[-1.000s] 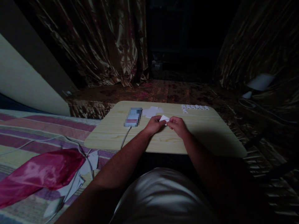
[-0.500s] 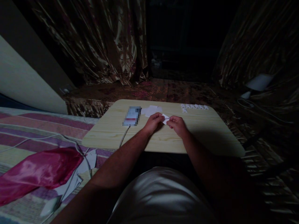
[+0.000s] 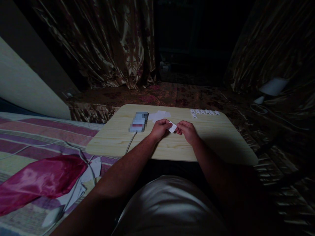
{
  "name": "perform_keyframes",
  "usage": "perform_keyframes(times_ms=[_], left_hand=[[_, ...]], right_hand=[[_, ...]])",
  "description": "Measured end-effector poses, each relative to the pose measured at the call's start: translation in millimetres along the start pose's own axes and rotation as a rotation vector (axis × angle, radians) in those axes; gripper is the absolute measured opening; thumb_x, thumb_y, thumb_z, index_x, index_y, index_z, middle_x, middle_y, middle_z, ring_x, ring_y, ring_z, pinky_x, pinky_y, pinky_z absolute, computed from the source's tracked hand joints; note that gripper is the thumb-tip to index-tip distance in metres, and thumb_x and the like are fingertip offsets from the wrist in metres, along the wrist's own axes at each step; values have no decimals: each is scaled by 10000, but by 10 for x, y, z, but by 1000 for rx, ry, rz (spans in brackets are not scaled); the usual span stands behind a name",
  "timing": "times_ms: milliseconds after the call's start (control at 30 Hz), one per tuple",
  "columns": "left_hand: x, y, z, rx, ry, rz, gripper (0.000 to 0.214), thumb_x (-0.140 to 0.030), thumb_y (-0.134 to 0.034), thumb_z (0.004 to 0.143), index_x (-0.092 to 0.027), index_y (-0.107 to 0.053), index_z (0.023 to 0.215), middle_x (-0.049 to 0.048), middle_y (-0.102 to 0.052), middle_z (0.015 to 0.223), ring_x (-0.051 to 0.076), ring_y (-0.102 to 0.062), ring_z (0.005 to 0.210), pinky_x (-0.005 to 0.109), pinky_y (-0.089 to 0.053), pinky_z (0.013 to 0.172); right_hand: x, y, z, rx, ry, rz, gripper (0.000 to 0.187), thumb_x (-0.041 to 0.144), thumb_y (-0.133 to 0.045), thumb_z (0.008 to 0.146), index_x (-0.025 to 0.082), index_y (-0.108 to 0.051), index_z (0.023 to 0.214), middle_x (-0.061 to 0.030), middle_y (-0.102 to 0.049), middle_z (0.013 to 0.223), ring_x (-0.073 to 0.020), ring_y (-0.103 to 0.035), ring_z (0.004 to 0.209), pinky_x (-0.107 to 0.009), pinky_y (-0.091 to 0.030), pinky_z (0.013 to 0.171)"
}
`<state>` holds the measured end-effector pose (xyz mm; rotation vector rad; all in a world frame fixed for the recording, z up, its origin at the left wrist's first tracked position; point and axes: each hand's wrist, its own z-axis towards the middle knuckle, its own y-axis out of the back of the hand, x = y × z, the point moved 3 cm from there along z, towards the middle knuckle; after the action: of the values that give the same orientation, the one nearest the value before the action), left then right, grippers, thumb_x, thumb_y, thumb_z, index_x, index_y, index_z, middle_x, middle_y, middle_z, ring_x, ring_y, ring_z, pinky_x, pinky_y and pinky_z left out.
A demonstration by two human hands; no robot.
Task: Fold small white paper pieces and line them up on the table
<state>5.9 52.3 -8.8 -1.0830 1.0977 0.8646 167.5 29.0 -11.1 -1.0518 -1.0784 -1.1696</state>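
A small folded piece of white paper [image 3: 173,127] is held just above the light wooden table [image 3: 113,141]. My left hand [image 3: 161,128] pinches its left side between thumb and fingers. On the other side, my right hand [image 3: 186,129] grips the right edge with its fingertips. Beyond my left hand lie loose white paper sheets [image 3: 159,115]. Several small folded white paper pieces [image 3: 205,112] are lined up near the far right edge of the table, one of them in a second row.
A blurred-out phone-like device [image 3: 138,122] with a cable [image 3: 130,143] lies on the table's left part. On the striped bed [image 3: 81,131] are a pink satin cloth [image 3: 49,175], papers [image 3: 73,196] and a white cord. A white lamp [image 3: 274,87] stands at the right.
The paper has been turned between my fingers; the dark crease line across its top no longer shows, and a flat folded face does. My hands stay in nearly the same place.
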Motion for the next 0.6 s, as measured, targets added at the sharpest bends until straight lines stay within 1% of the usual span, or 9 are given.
perform_keyframes(times_ms=[167, 300, 400, 600], left_hand=[[-12, -9, -10, 22, -2, 16, 294, -363, -799, 612, -150, -600, 649, -8, -557, 546, 85, -441, 474, 239, -293, 487], [3, 1, -1, 36, -3, 31, 296, -397, -775, 645, -144, -623, 660, 3, -569, 556, 88, -440, 474, 244, -300, 487], [7, 7, 9, 47, -14, 36, 278, -387, -759, 660, -135, -643, 673, 13, -583, 573, 90, -448, 484, 246, -314, 495], [3, 0, 9, 34, 20, 19, 273, -369, -772, 623, -131, -641, 661, 21, -597, 590, 98, -469, 499, 246, -319, 495]], right_hand=[[-13, 8, -1, 5, 23, 10, 230, 397, -709, 727, 179, -638, 740, -12, -661, 634, -102, -529, 506, -232, -385, 495], [-34, 18, 7, 13, 35, 31, 199, 356, -722, 719, 174, -650, 757, -9, -665, 632, -102, -528, 494, -232, -382, 485], [-44, 21, 12, 20, 30, 32, 196, 348, -725, 715, 173, -650, 764, -7, -662, 626, -103, -531, 496, -231, -383, 485], [2, -6, -19, 21, 51, -34, 234, 371, -735, 709, 183, -637, 809, 12, -629, 595, -105, -521, 499, -234, -388, 491]])
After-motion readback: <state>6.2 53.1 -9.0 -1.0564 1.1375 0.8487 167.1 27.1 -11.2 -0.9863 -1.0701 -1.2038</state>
